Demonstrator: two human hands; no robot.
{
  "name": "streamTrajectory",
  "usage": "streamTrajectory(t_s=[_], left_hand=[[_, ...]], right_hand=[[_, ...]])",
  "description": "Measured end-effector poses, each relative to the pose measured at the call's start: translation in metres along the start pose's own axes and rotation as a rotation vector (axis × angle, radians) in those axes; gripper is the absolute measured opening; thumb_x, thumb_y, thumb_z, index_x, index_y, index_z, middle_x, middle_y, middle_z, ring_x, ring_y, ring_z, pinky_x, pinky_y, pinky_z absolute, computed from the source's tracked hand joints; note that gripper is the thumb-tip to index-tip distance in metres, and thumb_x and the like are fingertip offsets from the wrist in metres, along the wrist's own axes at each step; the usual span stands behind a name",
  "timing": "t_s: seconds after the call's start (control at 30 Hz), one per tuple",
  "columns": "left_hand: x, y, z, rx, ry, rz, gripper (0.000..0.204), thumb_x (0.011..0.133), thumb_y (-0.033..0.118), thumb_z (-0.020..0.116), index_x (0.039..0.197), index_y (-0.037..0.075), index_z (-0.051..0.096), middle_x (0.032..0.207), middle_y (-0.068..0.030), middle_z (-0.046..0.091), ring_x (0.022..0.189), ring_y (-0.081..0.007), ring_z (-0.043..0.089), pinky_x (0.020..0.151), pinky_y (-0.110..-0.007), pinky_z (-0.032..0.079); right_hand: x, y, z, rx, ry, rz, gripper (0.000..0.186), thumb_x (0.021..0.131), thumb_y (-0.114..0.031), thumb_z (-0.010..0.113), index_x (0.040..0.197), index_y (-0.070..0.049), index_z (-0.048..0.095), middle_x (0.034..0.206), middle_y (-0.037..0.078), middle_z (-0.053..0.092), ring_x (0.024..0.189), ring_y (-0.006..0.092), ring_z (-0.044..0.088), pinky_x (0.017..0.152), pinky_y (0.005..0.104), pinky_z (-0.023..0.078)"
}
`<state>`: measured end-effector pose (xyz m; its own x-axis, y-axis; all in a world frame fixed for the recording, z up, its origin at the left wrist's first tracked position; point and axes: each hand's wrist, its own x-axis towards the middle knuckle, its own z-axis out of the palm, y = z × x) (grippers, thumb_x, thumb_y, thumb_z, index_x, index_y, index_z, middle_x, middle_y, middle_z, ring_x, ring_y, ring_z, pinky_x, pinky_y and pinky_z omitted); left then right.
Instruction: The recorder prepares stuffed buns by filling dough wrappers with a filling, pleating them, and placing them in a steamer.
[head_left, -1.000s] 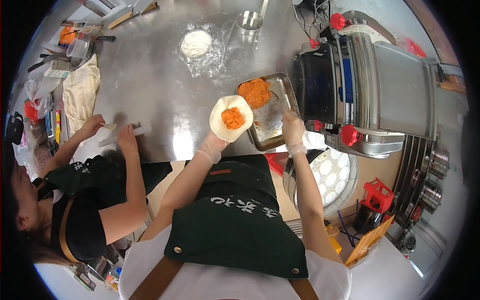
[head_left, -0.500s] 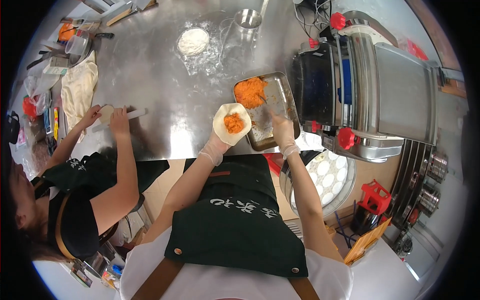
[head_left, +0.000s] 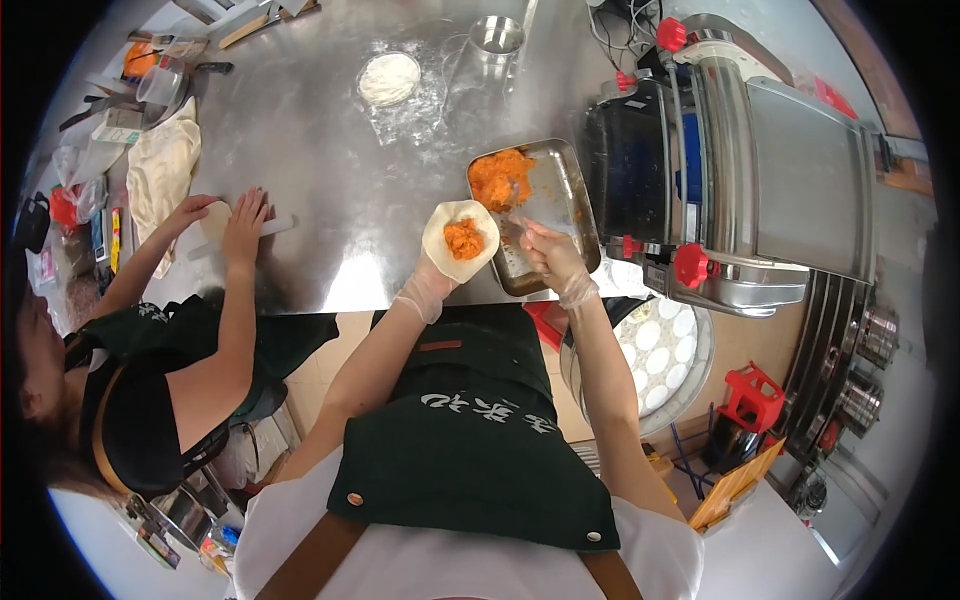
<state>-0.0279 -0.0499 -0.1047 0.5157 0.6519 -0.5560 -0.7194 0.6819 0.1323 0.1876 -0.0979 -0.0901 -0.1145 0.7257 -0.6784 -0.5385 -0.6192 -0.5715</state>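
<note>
My left hand (head_left: 432,284), in a clear plastic glove, holds a round dough wrapper (head_left: 480,263) from below over the table's near edge. A mound of orange filling (head_left: 463,239) sits in the middle of the wrapper. To its right lies a metal tray (head_left: 586,188) with more orange filling (head_left: 495,178) heaped in its far left corner. Over the tray, my gloved right hand (head_left: 552,252) is closed round a slim spoon-like utensil (head_left: 516,198). Its tip touches the heap, and its exact shape is hard to make out.
A floured dough piece (head_left: 390,80) and a metal cup (head_left: 497,38) stand farther back. At right is a steel roller machine (head_left: 725,170). Below it, a round pan (head_left: 655,350) holds several white discs. At left, a co-worker's hands (head_left: 243,228) work with dough and a rolling pin (head_left: 277,226).
My right hand has shifted slightly left within the tray, with the utensil against the filling heap. My left hand holds the filled wrapper almost unmoved. The co-worker's hands have shifted slightly.
</note>
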Motion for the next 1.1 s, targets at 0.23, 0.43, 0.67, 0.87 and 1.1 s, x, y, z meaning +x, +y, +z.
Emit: streamTrajectory(t_s=[0.23, 0.43, 0.67, 0.87, 1.1], left_hand=[[-0.005, 0.007, 0.057, 1.111, -0.161, 0.833, 0.025, 0.094, 0.023, 0.055, 0.106, 0.0, 0.056, 0.096, -0.0099, 0.062, 0.083, -0.0185, 0.063, 0.071, -0.029, 0.055], [-0.025, 0.032, 0.118, 0.352, -0.401, 0.18, 0.014, 0.074, -0.009, 0.059, 0.085, -0.001, 0.054, 0.073, -0.0097, 0.057, 0.065, -0.0192, 0.058, 0.052, -0.028, 0.046], [-0.024, 0.024, 0.096, 0.651, -0.37, 0.485, 0.026, 0.083, -0.001, 0.061, 0.107, 0.005, 0.055, 0.101, -0.0055, 0.062, 0.088, -0.0159, 0.062, 0.077, -0.028, 0.054], [-0.036, 0.025, 0.118, 0.001, 0.093, 0.137, 0.024, 0.076, -0.008, 0.064, 0.095, 0.004, 0.056, 0.091, -0.0054, 0.062, 0.08, -0.0127, 0.06, 0.071, -0.027, 0.052], [-0.019, 0.033, 0.102, 0.167, -0.343, 0.171, 0.005, 0.086, 0.006, 0.054, 0.091, 0.004, 0.054, 0.085, -0.0079, 0.06, 0.072, -0.0184, 0.059, 0.063, -0.03, 0.05]], right_hand=[[-0.069, 0.008, 0.072, -1.148, 0.299, -0.93, 0.041, 0.084, 0.002, 0.057, 0.123, -0.008, 0.066, 0.075, 0.001, 0.059, 0.06, 0.0125, 0.057, 0.051, 0.0254, 0.047], [-0.084, 0.015, 0.089, -1.687, 0.51, -1.213, 0.052, 0.069, 0.002, 0.06, 0.119, -0.01, 0.068, 0.078, 0.004, 0.061, 0.062, 0.0185, 0.062, 0.051, 0.031, 0.052], [-0.103, -0.006, 0.097, -1.056, 0.173, -0.949, 0.048, 0.086, 0.004, 0.055, 0.133, -0.004, 0.057, 0.074, 0.001, 0.057, 0.06, 0.0073, 0.052, 0.058, 0.0209, 0.044], [-0.096, -0.017, 0.117, -0.814, 0.137, -0.568, 0.038, 0.096, -0.001, 0.047, 0.133, -0.001, 0.056, 0.074, -0.001, 0.053, 0.068, 0.0061, 0.047, 0.063, 0.0206, 0.042], [-0.106, -0.003, 0.1, -1.046, 0.207, -0.676, 0.041, 0.091, 0.008, 0.05, 0.128, -0.005, 0.062, 0.071, 0.002, 0.053, 0.066, 0.0094, 0.051, 0.066, 0.0232, 0.046]])
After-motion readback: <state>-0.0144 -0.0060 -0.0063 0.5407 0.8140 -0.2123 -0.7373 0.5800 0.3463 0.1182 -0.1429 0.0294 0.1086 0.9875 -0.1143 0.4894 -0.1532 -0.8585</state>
